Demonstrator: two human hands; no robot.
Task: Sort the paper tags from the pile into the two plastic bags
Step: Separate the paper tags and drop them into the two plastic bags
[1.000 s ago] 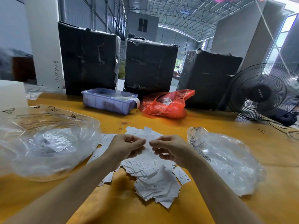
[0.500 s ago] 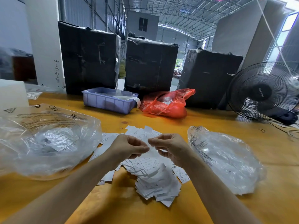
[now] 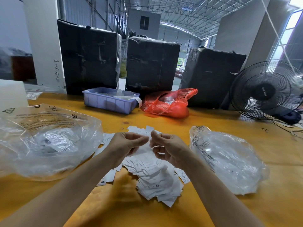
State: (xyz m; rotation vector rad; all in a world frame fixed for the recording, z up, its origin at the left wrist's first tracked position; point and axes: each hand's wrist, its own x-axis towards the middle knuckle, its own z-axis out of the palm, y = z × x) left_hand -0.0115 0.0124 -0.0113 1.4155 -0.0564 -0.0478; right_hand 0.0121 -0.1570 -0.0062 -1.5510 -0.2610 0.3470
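Hands: left [image 3: 127, 145] and right [image 3: 167, 148], fingers curled, pinch thin blurred tags [image 3: 146, 148] above flat white rectangular pile [image 3: 155, 182]; crinkled clear bags flank.

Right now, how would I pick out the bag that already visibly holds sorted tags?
Start at the yellow table and find the pile of paper tags below the hands. Two clear plastic bags flank it; take the left plastic bag, in front of the purple tray. It is printed with text and has white tags showing inside, unlike the crumpled right plastic bag.

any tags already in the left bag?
Yes, printed white tags show through the clear left bag, beside the loose pile.
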